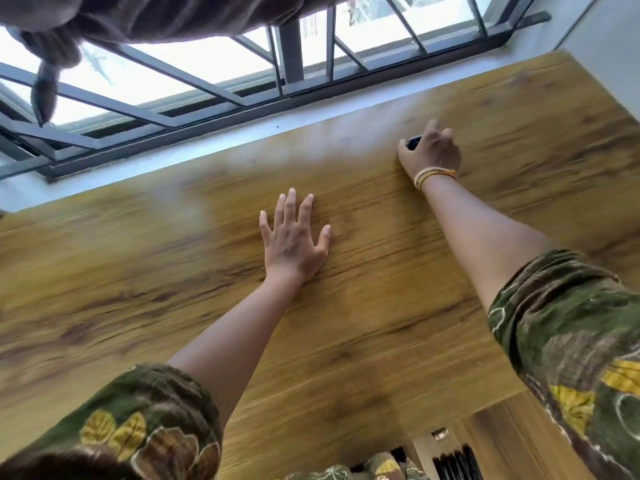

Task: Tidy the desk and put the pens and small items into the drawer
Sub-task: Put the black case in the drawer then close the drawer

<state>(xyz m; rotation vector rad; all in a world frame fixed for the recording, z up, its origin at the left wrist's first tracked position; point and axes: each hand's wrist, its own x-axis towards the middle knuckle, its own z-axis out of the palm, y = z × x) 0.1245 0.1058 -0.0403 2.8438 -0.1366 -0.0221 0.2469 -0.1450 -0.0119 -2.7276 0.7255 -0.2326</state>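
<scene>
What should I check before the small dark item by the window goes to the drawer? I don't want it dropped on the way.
1. Right hand has a grip on the small dark item: ok, fingers curl round it at the far side of the desk.
2. Item's kind and full shape: cannot tell, mostly hidden by the fingers.
3. Left hand free to help: ok, lying flat and open on the desk, holding nothing.
4. Drawer open: ok, seen open at the near edge with dark items inside.
5. Room left in the drawer: cannot tell, only a strip shows.
</scene>
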